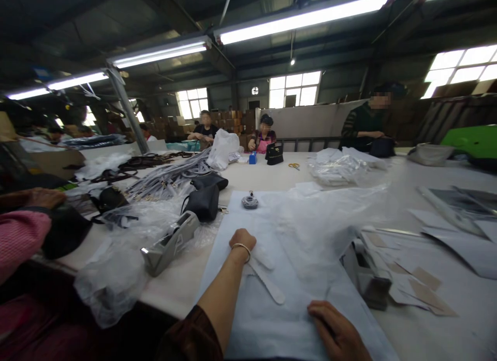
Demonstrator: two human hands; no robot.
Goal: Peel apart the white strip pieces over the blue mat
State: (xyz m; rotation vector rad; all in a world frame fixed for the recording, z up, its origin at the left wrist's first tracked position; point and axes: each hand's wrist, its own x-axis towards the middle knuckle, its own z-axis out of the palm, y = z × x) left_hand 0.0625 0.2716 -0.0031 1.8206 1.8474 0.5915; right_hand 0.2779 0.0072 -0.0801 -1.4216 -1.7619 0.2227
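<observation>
My left hand [243,239], with a bangle at the wrist, is closed in a fist over the upper end of some pale strips. One white strip with a notched edge [267,284] runs out below the wrist. What the fingers themselves hold is hidden. My right hand [338,331] rests near the front edge, fingers stretched out on a light blue sheet [252,330], nothing visible in it. Beyond my left hand sits a small grey coil [249,201]. Clear plastic film [322,229] lies crumpled to the right of the strips.
Tape dispensers stand left [171,244] and right [367,278]. Black bags [204,203], grey straps [171,177] and plastic bags crowd the left. Papers [423,288] lie right; yellow scissors [294,166] lie farther back. A co-worker's hand [44,198] is at far left; others sit opposite.
</observation>
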